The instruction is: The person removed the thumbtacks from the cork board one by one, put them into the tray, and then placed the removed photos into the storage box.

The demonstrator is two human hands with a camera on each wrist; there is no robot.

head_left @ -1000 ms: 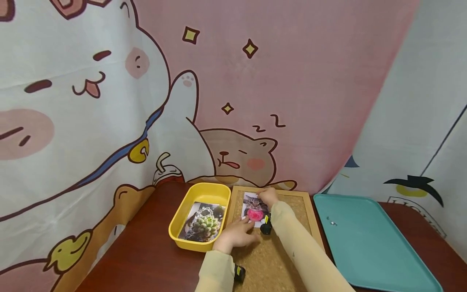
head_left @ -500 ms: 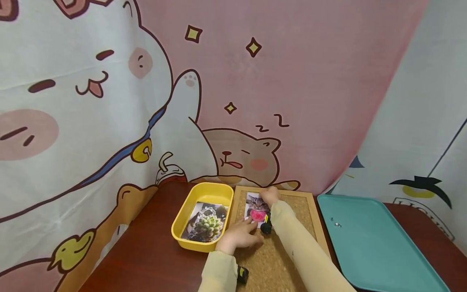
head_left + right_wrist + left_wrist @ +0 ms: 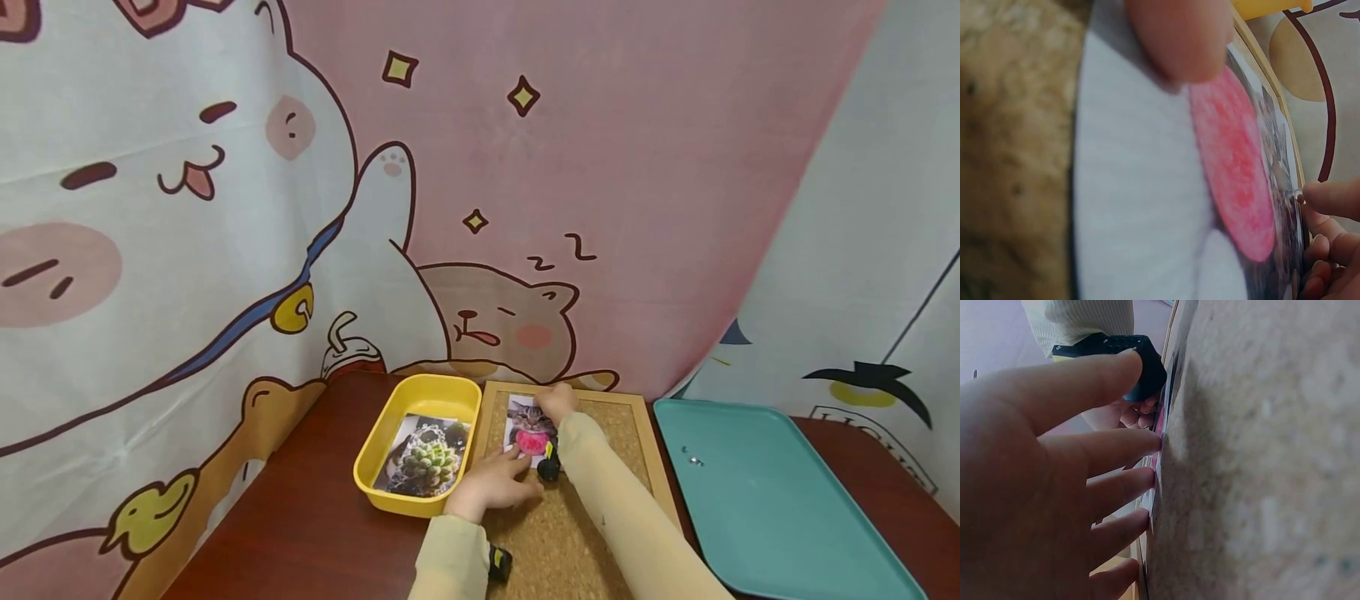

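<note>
A photo of a cat with a pink shape at its chest (image 3: 531,437) lies flat against the upper left of the cork board (image 3: 558,533). My left hand (image 3: 491,485) has its fingers spread, with the tips resting on the photo's lower edge; the left wrist view shows these fingers (image 3: 1122,447) nearly straight. At the photo's upper right corner is my right hand (image 3: 557,404). Its thumb and curled fingers hold a small clear push pin (image 3: 1299,197) against the photo, mostly hidden behind the fingertips.
Left of the board stands a yellow bin (image 3: 365,467) with a succulent photo (image 3: 427,458) inside. A teal tray (image 3: 780,500) lies to the right, bearing a few small shiny pins (image 3: 693,459). A cartoon-printed cloth (image 3: 637,208) hangs behind the dark wooden table (image 3: 300,517).
The head view has turned slightly left, so the scene sits a little further right. Both hands keep nearly the same place on the photo.
</note>
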